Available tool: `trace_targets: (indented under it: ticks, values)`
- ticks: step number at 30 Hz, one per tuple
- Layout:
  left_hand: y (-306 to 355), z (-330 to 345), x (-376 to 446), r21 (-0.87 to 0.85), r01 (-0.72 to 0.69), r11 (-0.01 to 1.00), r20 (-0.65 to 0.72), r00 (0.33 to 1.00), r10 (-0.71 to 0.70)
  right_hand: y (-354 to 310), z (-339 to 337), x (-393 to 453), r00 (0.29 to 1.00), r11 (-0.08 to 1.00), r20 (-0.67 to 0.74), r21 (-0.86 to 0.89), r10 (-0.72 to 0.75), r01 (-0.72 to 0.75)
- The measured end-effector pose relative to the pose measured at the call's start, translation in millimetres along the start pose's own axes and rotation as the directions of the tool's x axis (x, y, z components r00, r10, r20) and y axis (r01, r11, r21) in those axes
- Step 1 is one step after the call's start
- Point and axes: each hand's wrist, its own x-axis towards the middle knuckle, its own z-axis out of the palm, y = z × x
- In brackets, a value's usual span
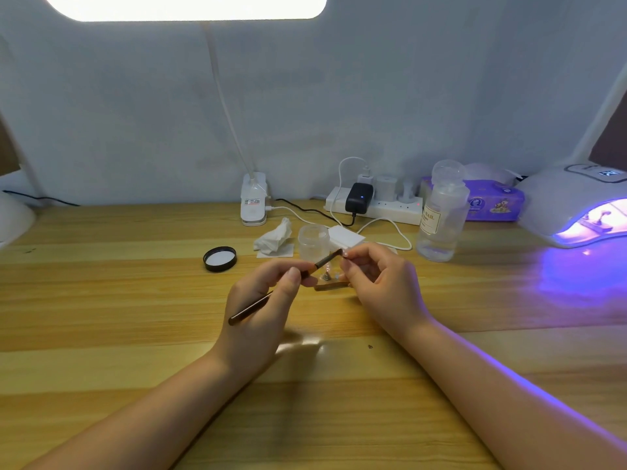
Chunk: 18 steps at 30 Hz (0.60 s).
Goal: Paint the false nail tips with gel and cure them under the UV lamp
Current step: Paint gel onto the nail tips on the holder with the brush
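**Brush in left hand, right hand pinching at its tip**

Left hand (261, 300) gripping slim dark-brown nail brush (288, 286) mid-shaft, thumb and fingers curled round it, butt end trailing toward 7 o'clock, bristle end pointing toward 2 o'clock. Right hand (380, 283) pinching at the bristle end with thumb and forefinger; whether holding a nail tip, a cap or just the bristles: cannot tell, too small.

Handling, as judgement:
- Brush looking light, stiff, smooth-lacquered, so likely slippery. Gripping close to the ferrule for control, not at the butt.
- False nail tips likely thin, light, springy plastic, easy to flick away. Taking by edges or by the stand, never on a wet painted face.
- Small brown stand with tiny pieces on it (330, 283) sitting on the striped wooden table (135, 334) just beneath the fingertips, partly hidden. Looking like the tip holder, not certain.

Containers:
- Small clear round jar (314, 242) at 12 o'clock of the hands, lid off, contents not readable.
- Black round screw lid with white liner (220, 258) lying liner-up at 10 o'clock, apart from the jar.
- Tall clear plastic bottle with a cream label (441, 215) at 2 o'clock, holding clear liquid, cap on.
- White dome UV lamp (573, 205) at 3 o'clock, far edge of table, glowing violet; something inside its mouth, unclear what.
- Crumpled white tissue (274, 237) and white square pads (344, 236) flanking the jar.
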Motion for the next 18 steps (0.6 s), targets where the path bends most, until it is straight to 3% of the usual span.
trace_targets:
  ticks: [8, 18]
  values:
    - [-1.5, -0.1, 0.6, 0.025, -0.004, 1.0, -0.058, 0.998, 0.005, -3.5, -1.0, -1.2, 0.999, 0.999, 0.038, 0.031, 0.006, -0.008]
    - [0.6, 1.5, -3.5, 0.027, -0.026, 0.999, 0.006, 1.0, 0.026, -3.5, -2.4, -1.4, 1.0, 1.0, 0.0, -0.011, 0.0, 0.0]
